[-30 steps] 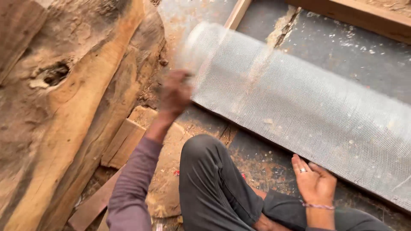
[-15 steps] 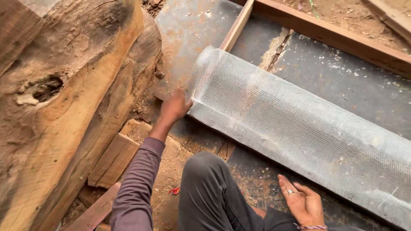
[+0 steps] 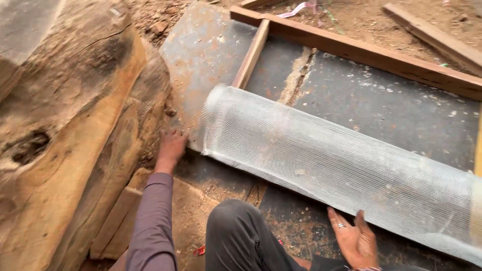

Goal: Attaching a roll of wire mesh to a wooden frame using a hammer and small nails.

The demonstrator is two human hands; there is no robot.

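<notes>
A long roll of white wire mesh point(image 3: 331, 165) lies across a dark flat sheet point(image 3: 381, 105) on the ground, running from centre left to lower right. My left hand point(image 3: 171, 145) rests, fingers spread, on the sheet just beside the roll's left end. Near the roll's lower edge my right hand point(image 3: 355, 240) is open, palm up, with a ring on one finger and holding nothing. My knee in dark trousers point(image 3: 241, 236) is between the arms.
A big rough log point(image 3: 65, 135) fills the left side. A wooden frame point(image 3: 361, 50) of reddish battens borders the sheet at the top, with one batten point(image 3: 251, 55) running down to the roll. Wood offcuts point(image 3: 120, 226) and sawdust lie by my knee.
The roll has come down flat onto the sheet and sits lower and farther right. My left hand dropped from the roll's end to the ground; my right hand stayed open.
</notes>
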